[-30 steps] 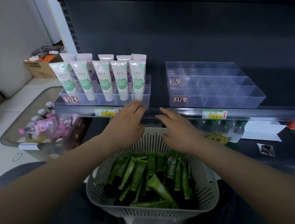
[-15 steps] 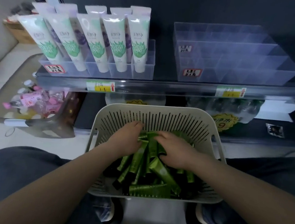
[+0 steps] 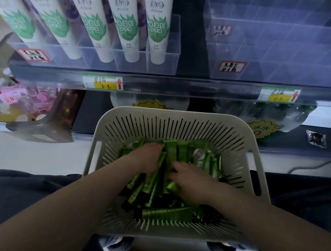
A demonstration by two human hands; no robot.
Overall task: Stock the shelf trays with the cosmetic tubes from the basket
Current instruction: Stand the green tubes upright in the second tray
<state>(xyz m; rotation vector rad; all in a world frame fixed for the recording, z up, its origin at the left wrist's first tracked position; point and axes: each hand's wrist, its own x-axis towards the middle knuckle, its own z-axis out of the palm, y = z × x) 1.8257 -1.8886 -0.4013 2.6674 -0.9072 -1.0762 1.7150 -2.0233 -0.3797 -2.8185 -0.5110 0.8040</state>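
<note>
Left hand (image 3: pixel 147 160), right hand (image 3: pixel 192 184) among slim glossy green plastic tubes (image 3: pixel 166 213), near slotted grey basket (image 3: pixel 181 114); fingers bent, grip indeterminable. Tubes likely light, soft, slippery; pinch mid-body.

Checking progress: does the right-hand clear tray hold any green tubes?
No, the clear tray is empty; the green tubes lie in the basket.

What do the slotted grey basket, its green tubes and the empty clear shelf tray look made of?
Slotted grey basket: matte moulded plastic, by its even slits. Green tubes: glossy plastic or laminate, by their sheen. Empty clear shelf tray: rigid transparent plastic; dividers show through.
</note>
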